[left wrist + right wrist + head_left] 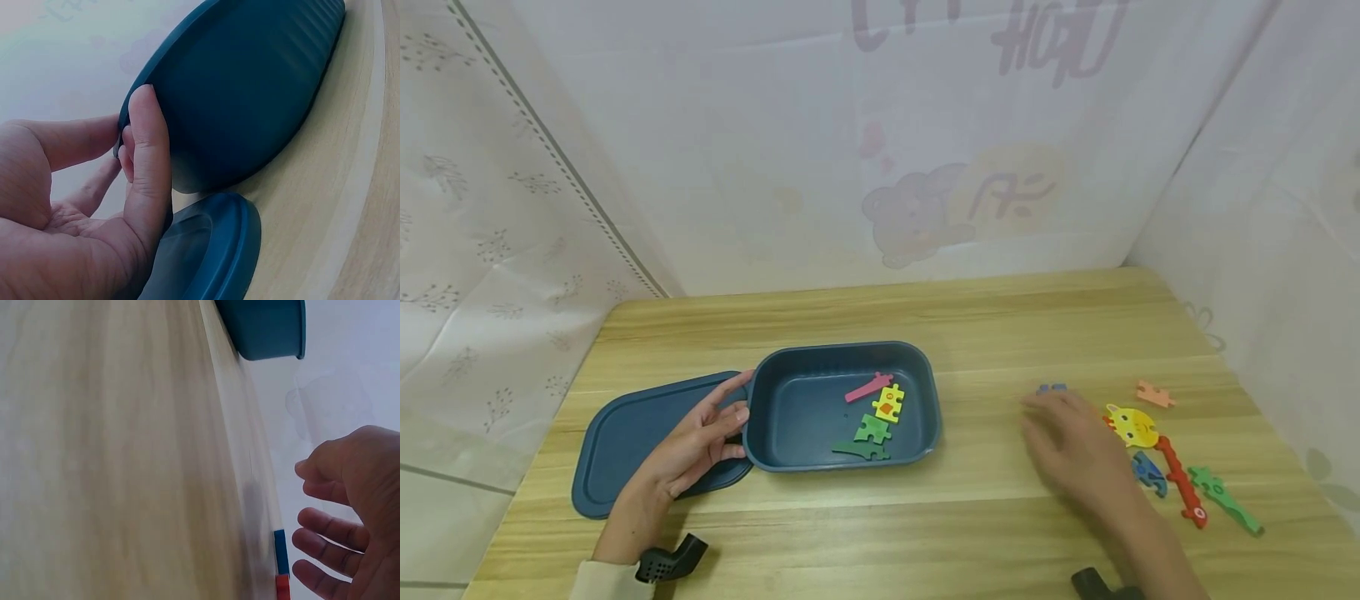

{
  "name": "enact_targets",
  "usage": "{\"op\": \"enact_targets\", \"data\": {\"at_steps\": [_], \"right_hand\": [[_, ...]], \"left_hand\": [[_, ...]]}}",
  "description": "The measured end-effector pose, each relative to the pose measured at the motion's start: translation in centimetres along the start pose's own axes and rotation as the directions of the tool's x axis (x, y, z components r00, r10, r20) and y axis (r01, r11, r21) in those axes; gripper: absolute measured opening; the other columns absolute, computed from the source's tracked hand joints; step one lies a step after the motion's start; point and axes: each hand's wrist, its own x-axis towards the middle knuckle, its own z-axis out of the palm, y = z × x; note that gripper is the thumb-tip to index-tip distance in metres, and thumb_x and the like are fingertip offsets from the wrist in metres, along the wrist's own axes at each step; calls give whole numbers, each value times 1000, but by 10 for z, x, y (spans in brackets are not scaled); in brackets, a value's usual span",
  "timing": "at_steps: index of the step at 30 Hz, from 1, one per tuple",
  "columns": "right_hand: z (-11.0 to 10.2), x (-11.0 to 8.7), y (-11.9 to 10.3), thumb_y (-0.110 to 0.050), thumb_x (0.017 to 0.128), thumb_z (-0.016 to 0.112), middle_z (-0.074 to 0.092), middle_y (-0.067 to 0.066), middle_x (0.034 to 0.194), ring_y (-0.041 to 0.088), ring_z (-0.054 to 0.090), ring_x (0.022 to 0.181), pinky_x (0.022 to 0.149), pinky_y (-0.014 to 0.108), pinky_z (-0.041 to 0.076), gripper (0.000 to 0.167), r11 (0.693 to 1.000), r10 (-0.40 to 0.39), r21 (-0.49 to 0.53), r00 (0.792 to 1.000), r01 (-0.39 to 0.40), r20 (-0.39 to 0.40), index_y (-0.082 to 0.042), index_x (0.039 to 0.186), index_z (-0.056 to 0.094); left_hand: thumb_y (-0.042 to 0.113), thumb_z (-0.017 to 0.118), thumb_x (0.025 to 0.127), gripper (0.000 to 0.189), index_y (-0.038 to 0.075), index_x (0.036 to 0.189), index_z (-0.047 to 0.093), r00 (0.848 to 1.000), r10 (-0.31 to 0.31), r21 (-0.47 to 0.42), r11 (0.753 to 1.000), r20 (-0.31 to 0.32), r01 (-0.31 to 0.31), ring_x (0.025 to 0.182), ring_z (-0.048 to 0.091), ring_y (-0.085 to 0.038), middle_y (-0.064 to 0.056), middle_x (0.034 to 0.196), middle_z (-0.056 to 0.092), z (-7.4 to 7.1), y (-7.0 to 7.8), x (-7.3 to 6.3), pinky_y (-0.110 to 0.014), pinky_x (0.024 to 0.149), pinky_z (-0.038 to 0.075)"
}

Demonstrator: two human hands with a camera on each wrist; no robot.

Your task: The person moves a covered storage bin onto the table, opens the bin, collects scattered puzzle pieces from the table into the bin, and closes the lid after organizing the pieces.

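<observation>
My left hand (703,437) pinches the rim at the left end of a dark blue plastic box (931,392), thumb and fingertips on its edge in the left wrist view. Inside the box lie puzzle pieces: a pink one (868,387), a yellow one (889,403) and two green ones (872,429). On the right, my right hand (1071,442) hovers over the table with loosely bent, spread fingers and nothing between them. Just beyond its fingertips a blue puzzle piece (1052,387) shows, partly hidden by the hand.
A matching blue lid (625,446) lies flat left of the box, partly behind my left hand. Right of my right hand are a yellow animal-face piece (1135,426), a blue piece (1149,473), a red strip (1182,483), a green piece (1225,498) and an orange piece (1154,394).
</observation>
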Motion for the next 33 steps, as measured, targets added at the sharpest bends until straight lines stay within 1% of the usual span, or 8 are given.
{"op": "enact_targets", "data": {"at_steps": [3,7,10,13,21,28,33], "right_hand": [[-2,0,4,-28,103,70,67,5,130,35,65,116,89,63,55,29,1000,23,-11,1000,-23,1,-20,131,72],[-5,0,10,-26,101,72,68,9,129,38,65,116,89,64,54,29,999,22,-34,1000,-22,-18,-19,129,73],[-4,1,15,-21,98,74,69,11,128,40,65,116,91,65,54,30,998,-6,-66,999,3,-45,-16,127,75],[-4,1,20,-17,95,76,68,14,130,42,63,119,94,66,53,33,995,-34,-91,998,29,-55,-12,127,74],[-7,-2,28,-16,94,78,63,19,137,47,59,125,98,69,49,38,992,-53,-118,998,49,-34,-5,129,72],[-8,-3,32,-13,92,77,64,22,137,48,59,123,97,70,49,37,990,-52,-134,997,43,-65,-6,128,73],[-8,-5,35,-8,91,74,66,22,132,49,59,119,95,69,47,33,987,-59,-155,993,43,-100,-6,124,75]], "left_hand": [[7,43,115,62,26,169,19,1000,0,-2,1000,0,0,111,71,-7,3,141,64,0,0,0,-24,83,65],[7,43,115,61,27,168,20,1000,-3,-5,1000,-3,2,111,72,-7,3,139,64,0,0,0,-24,83,65],[7,43,115,61,26,168,20,1000,-4,-6,1000,-4,4,110,71,-7,3,139,64,-1,0,0,-24,83,65],[7,43,115,61,26,168,20,1000,-6,-11,1000,-3,6,110,71,-7,2,139,64,-1,0,0,-24,83,65],[8,44,115,61,27,168,21,1000,-11,-7,1000,-14,11,108,71,-7,3,137,64,0,0,0,-24,82,65],[7,42,115,61,27,168,20,1000,-6,-17,1000,-2,6,109,71,-7,3,138,64,-2,-2,0,-24,82,65],[7,42,115,60,28,168,22,1000,-8,-22,1000,1,8,109,70,-7,2,137,62,-3,-2,0,-24,82,65]]}}
